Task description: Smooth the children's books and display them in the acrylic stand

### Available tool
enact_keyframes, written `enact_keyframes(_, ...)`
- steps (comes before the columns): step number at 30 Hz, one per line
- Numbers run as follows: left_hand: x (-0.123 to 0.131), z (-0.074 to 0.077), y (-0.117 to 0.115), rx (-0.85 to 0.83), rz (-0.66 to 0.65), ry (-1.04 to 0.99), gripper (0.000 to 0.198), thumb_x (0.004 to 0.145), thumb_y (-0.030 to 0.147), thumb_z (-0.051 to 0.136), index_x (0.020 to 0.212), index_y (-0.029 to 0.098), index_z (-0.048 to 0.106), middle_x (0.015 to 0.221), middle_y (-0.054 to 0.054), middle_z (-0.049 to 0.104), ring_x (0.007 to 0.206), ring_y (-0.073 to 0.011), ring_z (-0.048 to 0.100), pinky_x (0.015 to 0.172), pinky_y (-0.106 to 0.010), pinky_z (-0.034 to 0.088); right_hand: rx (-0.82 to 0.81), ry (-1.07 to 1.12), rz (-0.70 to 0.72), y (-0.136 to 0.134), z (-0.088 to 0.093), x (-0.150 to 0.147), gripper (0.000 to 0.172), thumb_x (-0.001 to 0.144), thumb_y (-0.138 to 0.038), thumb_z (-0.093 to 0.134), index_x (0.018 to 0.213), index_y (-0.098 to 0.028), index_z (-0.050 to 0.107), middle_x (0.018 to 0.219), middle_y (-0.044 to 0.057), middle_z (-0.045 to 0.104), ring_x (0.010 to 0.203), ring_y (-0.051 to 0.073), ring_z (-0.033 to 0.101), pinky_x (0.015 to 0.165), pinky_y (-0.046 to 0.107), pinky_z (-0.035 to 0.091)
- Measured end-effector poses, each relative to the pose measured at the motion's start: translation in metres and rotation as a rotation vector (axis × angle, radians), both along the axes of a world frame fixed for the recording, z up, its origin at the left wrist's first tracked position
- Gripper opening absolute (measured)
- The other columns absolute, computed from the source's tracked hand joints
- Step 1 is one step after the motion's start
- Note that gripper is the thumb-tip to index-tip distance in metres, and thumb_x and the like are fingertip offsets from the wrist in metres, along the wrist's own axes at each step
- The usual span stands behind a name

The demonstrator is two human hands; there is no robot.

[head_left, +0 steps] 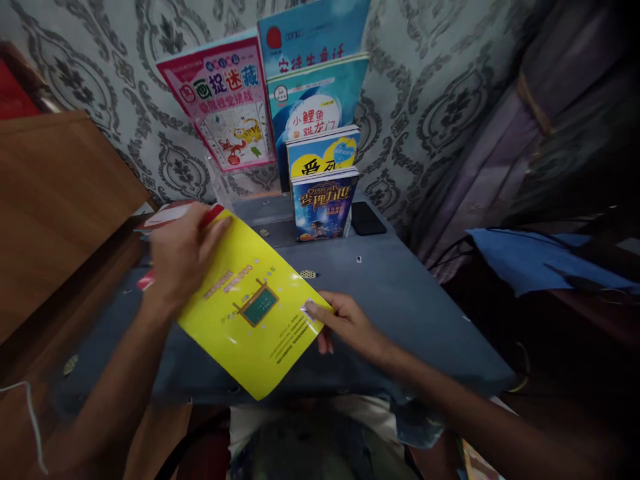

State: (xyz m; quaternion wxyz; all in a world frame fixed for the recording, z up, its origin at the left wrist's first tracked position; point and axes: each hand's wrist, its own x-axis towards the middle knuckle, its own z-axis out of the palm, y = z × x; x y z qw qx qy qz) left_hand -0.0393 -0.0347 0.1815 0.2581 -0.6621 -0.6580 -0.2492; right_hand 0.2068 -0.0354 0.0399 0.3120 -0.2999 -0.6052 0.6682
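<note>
A thin yellow book (240, 300) with a small chalkboard picture on its cover is tilted above the table. My right hand (345, 320) pinches its right corner, thumb on top and fingers beneath. At its upper left edge my left hand (177, 257), blurred by motion, is closed round the cover; a red strip shows by the fingers. Behind my left hand lie books (167, 212), partly hidden. Farther back stand a pink book (225, 107), a tall blue book (313, 33), a teal book (320, 93), a yellow-and-blue book (323, 155) and a dark blue book (323, 207).
The dark grey table (400, 300) bears a clear stand (225, 190) under the pink book. A black phone (369, 219) lies right of the standing books. A wooden panel (65, 193) rises at the left, patterned wall behind. Blue cloth (545, 260) and cables are at the right.
</note>
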Motion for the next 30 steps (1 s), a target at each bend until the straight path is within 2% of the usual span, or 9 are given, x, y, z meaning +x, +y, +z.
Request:
enact_keyframes(2,0.001,-0.031,0.029,-0.205,0.090,-0.009,0.036,0.099,0.045,0.040,0.097,0.017,0.062,0.081,-0.007,0.069,0.075,-0.0211,0.065,0.068,-0.030,0.045,-0.048,-0.034,0.001,-0.004,-0.014,0.000,0.048,0.085,-0.067,0.057,0.091,-0.019,0.056,0.060,-0.004,0.062,0.041,0.011,0.059,0.037,0.020,0.044)
enact_keyframes(6,0.004,-0.109,0.065,-0.549,0.056,-0.005,0.033,0.103,0.041,0.036,0.112,0.017,0.058,0.101,-0.009,0.073,0.088,-0.0221,0.069,0.074,-0.029,0.047,0.006,-0.218,-0.036,-0.004,-0.039,0.003,0.043,0.087,-0.063,0.054,0.088,-0.020,0.050,0.058,-0.005,0.060,0.039,0.011,0.059,0.034,0.020,0.042)
enact_keyframes(9,0.006,-0.143,0.074,-0.581,-0.023,0.007,0.035,0.103,0.037,0.037,0.122,0.015,0.057,0.118,-0.014,0.068,0.111,-0.0254,0.064,0.085,-0.032,0.049,0.012,-0.283,-0.017,-0.002,-0.046,0.005,0.039,0.087,-0.060,0.053,0.086,-0.021,0.046,0.058,-0.006,0.059,0.040,0.011,0.060,0.034,0.020,0.043)
enact_keyframes(12,0.011,-0.153,0.058,-0.547,-0.140,-0.014,0.039,0.102,0.034,0.039,0.134,0.013,0.051,0.131,-0.016,0.062,0.127,-0.0276,0.055,0.101,-0.040,0.046,0.007,-0.283,-0.011,0.000,-0.045,0.005,0.038,0.088,-0.059,0.050,0.087,-0.021,0.046,0.058,-0.006,0.059,0.040,0.012,0.060,0.035,0.021,0.044)
enact_keyframes(17,0.037,-0.165,-0.024,-0.734,-0.615,-0.073,0.058,0.103,0.041,0.038,0.155,0.019,0.026,0.157,-0.012,0.042,0.146,-0.0202,0.038,0.120,-0.039,0.033,-0.021,-0.298,-0.010,0.000,-0.045,0.004,0.040,0.087,-0.059,0.050,0.095,-0.019,0.050,0.056,-0.006,0.060,0.039,0.013,0.059,0.035,0.022,0.044)
enact_keyframes(20,0.041,-0.172,-0.047,-0.811,-0.789,0.026,0.074,0.101,0.053,0.040,0.160,0.018,0.012,0.164,-0.012,0.029,0.154,-0.0218,0.021,0.126,-0.044,0.019,-0.036,-0.312,-0.008,-0.001,-0.043,0.004,0.043,0.086,-0.061,0.052,0.099,-0.019,0.051,0.057,-0.006,0.060,0.039,0.013,0.059,0.035,0.022,0.044)
enact_keyframes(22,0.031,-0.176,-0.035,-0.816,-0.752,0.019,0.074,0.101,0.057,0.035,0.160,0.019,0.011,0.165,-0.012,0.027,0.154,-0.0208,0.019,0.126,-0.042,0.017,-0.042,-0.322,-0.005,-0.002,-0.041,0.004,0.044,0.087,-0.061,0.050,0.097,-0.019,0.050,0.059,-0.006,0.060,0.039,0.012,0.058,0.034,0.022,0.043)
enact_keyframes(27,-0.010,-0.181,0.036,-0.802,-0.585,0.003,0.069,0.102,0.060,0.024,0.158,0.020,0.023,0.165,-0.010,0.026,0.154,-0.0204,0.020,0.126,-0.043,0.017,-0.030,-0.355,0.007,-0.003,-0.038,0.005,0.043,0.090,-0.062,0.044,0.095,-0.019,0.049,0.061,-0.005,0.059,0.039,0.011,0.058,0.035,0.021,0.043)
enact_keyframes(30,-0.022,-0.181,0.062,-0.791,-0.548,0.005,0.066,0.103,0.058,0.021,0.158,0.021,0.026,0.164,-0.009,0.026,0.154,-0.0207,0.020,0.125,-0.045,0.017,-0.020,-0.368,0.002,-0.004,-0.039,0.005,0.045,0.090,-0.063,0.044,0.096,-0.019,0.049,0.060,-0.005,0.060,0.039,0.011,0.058,0.035,0.021,0.043)
